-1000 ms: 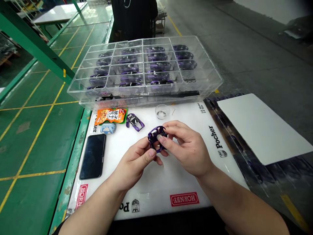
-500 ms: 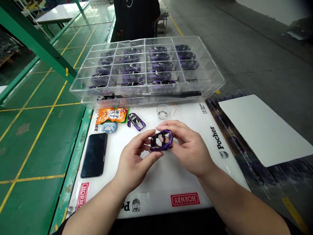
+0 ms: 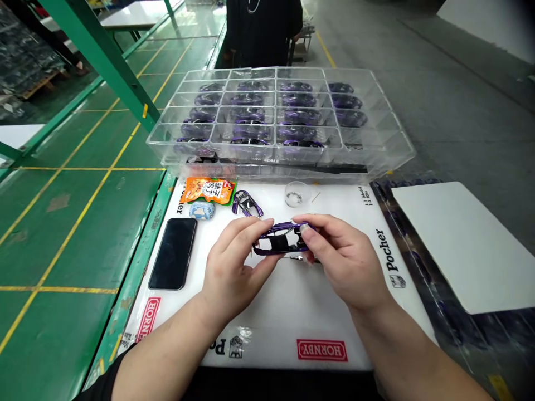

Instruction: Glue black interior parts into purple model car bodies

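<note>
The purple car shell (image 3: 280, 241) is raised over the white mat (image 3: 267, 340), held between your two hands. Your left hand (image 3: 229, 270) pinches its left end between thumb and fingers; your right hand (image 3: 349, 264) grips the other end, thumb on top. A thin metal piece (image 3: 296, 258) shows below the shell, partly hidden by your right fingers.

Just beyond lie a second purple shell (image 3: 248, 205) and a clear round cup (image 3: 297, 195) with small bits in it. To the left are an orange snack packet (image 3: 209, 190) with Chinese characters, a pale blue case (image 3: 202, 210) and a dark-screened phone (image 3: 173, 253).

Your mat reads "Pocher" at the right, "HORNBY" upside down in a red box near you, and "HORNBY" sideways at the left, partly covered. Behind, a clear divided tray (image 3: 387, 133) holds more purple shells; faint lettering below its front seems to read "SCALE". A white board (image 3: 463, 245) lies to the right, and a person in black (image 3: 263, 36) stands beyond the tray.
</note>
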Available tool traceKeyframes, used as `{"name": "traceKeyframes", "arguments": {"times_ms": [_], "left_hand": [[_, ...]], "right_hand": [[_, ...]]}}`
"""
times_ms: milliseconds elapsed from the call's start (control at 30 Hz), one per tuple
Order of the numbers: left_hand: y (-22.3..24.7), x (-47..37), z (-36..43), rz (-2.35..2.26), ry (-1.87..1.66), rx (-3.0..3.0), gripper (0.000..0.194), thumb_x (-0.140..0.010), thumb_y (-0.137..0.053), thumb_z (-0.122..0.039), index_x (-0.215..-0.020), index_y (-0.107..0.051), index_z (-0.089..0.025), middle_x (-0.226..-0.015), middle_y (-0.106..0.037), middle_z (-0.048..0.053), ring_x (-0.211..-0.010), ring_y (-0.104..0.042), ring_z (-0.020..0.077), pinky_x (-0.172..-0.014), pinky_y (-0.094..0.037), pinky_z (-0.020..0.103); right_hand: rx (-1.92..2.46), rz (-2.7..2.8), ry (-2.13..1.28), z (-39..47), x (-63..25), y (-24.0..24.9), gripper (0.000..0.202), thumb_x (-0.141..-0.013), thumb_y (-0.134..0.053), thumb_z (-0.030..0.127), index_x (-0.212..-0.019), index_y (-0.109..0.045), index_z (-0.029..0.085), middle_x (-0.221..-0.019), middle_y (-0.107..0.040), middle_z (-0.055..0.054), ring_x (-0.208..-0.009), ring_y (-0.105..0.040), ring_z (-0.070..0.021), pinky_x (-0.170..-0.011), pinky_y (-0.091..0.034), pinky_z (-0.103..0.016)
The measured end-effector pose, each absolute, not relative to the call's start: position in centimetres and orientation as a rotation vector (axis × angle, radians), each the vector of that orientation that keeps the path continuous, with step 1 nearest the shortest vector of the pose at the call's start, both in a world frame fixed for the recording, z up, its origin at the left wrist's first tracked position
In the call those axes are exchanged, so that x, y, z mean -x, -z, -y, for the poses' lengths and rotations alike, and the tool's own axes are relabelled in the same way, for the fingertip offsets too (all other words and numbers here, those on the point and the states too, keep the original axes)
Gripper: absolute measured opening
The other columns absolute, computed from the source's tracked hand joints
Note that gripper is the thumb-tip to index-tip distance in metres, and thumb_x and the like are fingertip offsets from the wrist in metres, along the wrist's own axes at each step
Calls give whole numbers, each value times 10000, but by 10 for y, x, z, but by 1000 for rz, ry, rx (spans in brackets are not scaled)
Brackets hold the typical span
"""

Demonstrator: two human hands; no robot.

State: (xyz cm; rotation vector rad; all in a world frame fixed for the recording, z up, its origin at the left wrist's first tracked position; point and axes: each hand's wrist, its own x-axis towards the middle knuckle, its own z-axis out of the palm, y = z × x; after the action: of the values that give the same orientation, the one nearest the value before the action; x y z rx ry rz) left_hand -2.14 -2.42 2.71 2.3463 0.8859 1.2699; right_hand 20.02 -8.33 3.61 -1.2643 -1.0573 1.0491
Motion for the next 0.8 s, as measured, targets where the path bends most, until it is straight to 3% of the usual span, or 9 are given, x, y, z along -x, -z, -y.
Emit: {"name": "traceKeyframes", "arguments": {"times_ms": [333,500,700,800], "left_hand": [[-26,23,24,-793,-1192,-2222,501,-986,-971,-229,-1422,-725,-240,-1336,-786,126,-1222,-792,284,-1040,-703,422],[-28,23,24,-782,-1170,-2204,477,-978,-968,-199,-1394,-736,-218,-1306,-773,111,-1194,-777,252,-1025,-680,372],[-31,22,23,-776,-1140,-2126,478,-946,-981,-176,-1356,-739,-218,-1277,-760,92,-1133,-754,220,-849,-640,287],[-33,22,23,-768,-1134,-2094,483,-939,-982,-166,-1353,-739,-225,-1280,-755,92,-1139,-747,224,-833,-634,284]], "right_hand": [[1203,931,-1150,82,-203,-23,249,-1110,-875,475,-1264,-922,285,-854,-765,-10,-646,-653,-125,-575,-533,-246],[1283,1006,-1046,86,-204,-25,245,-1112,-871,474,-1281,-932,307,-910,-806,-20,-672,-679,-126,-594,-570,-241],[1363,1089,-921,89,-203,-30,235,-1111,-866,484,-1282,-945,344,-977,-847,-23,-715,-710,-142,-610,-620,-241],[1358,1100,-908,89,-203,-30,222,-1116,-860,468,-1283,-945,349,-988,-850,-27,-747,-723,-159,-641,-636,-258]]}}
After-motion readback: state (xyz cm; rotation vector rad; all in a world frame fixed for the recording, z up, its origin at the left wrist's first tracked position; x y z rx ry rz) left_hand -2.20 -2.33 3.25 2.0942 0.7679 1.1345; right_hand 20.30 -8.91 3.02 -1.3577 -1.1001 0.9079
